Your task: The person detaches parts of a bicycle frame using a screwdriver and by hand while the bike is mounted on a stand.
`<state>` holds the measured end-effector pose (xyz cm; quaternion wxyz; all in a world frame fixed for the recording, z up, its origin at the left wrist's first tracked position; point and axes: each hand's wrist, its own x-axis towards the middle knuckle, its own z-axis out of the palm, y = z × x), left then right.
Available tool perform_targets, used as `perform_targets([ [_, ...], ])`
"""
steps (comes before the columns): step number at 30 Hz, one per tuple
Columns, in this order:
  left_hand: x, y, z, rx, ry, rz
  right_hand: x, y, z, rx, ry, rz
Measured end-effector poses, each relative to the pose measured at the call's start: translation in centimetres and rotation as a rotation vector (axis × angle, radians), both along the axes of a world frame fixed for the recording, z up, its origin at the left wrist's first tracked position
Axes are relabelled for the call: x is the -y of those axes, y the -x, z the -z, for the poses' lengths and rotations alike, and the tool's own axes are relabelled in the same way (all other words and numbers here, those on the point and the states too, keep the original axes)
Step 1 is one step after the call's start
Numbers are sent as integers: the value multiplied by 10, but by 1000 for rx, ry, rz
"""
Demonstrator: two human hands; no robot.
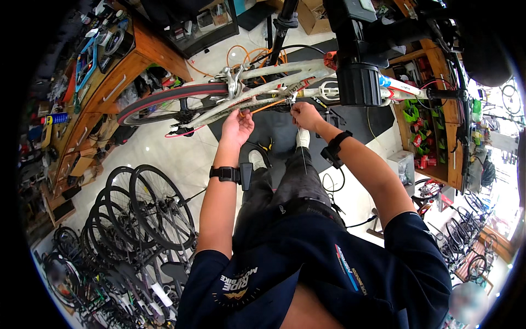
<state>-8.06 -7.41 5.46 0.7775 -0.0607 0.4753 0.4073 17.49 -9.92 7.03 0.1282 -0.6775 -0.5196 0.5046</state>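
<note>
A white road bicycle frame [285, 74] is held up sideways in front of me, its rear wheel [127, 112] with a red-striped tyre to the left. My left hand [238, 128] is below the rear stays, palm up, fingers curled on an orange cable [267, 107]. This cable slants up to the right towards a small silver metal part [292, 98] on the frame. Right beside that part, my right hand [307, 117] is closed in a pinch; what its fingertips grip is hidden. A silver brake caliper [234, 85] sits over the tyre.
A black repair-stand clamp [357, 82] hangs at upper right. Wooden workbench drawers [112, 82] with tools stand at left, and a wooden shelf [452, 137] at right. Several bicycle wheels [159, 205] stand at lower left. A dark mat [356, 129] lies underfoot; loose orange cable [241, 50] loops behind the bicycle.
</note>
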Motion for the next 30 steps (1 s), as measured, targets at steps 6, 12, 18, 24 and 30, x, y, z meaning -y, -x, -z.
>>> perform_targets([
  [6, -9, -4, 6, 156, 335, -1, 3, -3, 9, -24, -40, 4],
  [12, -1, -7, 6, 206, 330, -106, 5, -3, 11, -63, -72, 2],
  [18, -10, -24, -1, 284, 334, -237, 5, -7, 15, -92, -89, -1],
  [24, -7, -33, -28, 148, 437, -19, 9, -6, 11, -125, -22, 66],
  [30, -18, -7, -12, 382, 453, -50, 8, -1, 4, -188, -18, 65],
])
